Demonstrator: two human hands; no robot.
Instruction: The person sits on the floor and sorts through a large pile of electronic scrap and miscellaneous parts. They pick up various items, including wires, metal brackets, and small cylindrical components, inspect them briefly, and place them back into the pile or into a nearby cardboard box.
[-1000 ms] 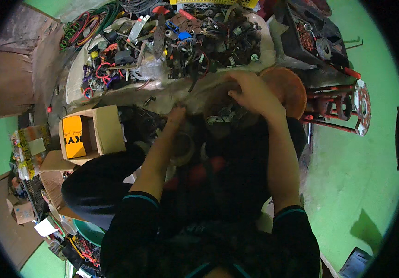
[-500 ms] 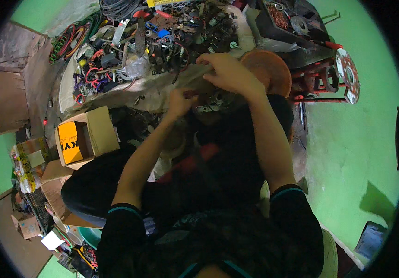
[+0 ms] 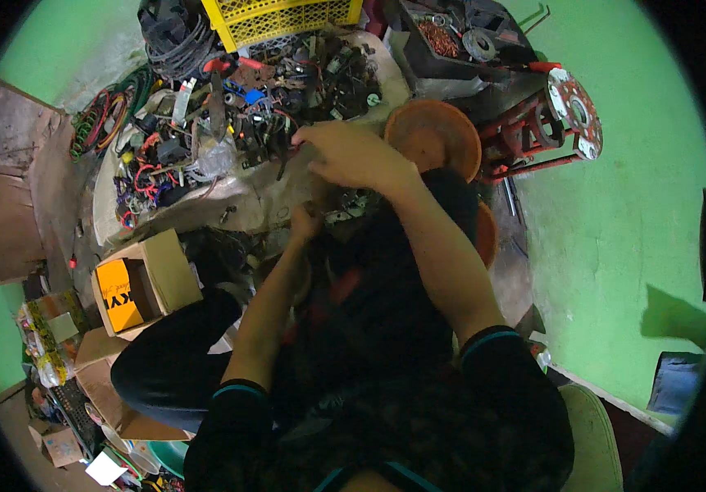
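My right hand (image 3: 345,156) reaches leftward over the front of the pale work surface (image 3: 263,205), fingers curved and apart from the thumb, near a dense pile of mixed parts (image 3: 246,98); whether anything dark lies under it is unclear. My left hand (image 3: 303,221) is lower, fingers curled and partly hidden in shadow; what they hold cannot be made out. Small metal pieces (image 3: 345,213) lie just right of it, near my knee. An orange round dish (image 3: 435,135) stands right of my right hand.
A cardboard box (image 3: 160,275) sits by my left knee. At the back are a yellow crate (image 3: 279,16), coiled cables (image 3: 107,115) and a dark bin (image 3: 443,74). A red metal frame (image 3: 525,139) stands at right beside a green wall (image 3: 624,246).
My view has shifted, showing more of the yellow crate. My right hand has moved left from beside the orange dish to above my left hand, which has stayed low.
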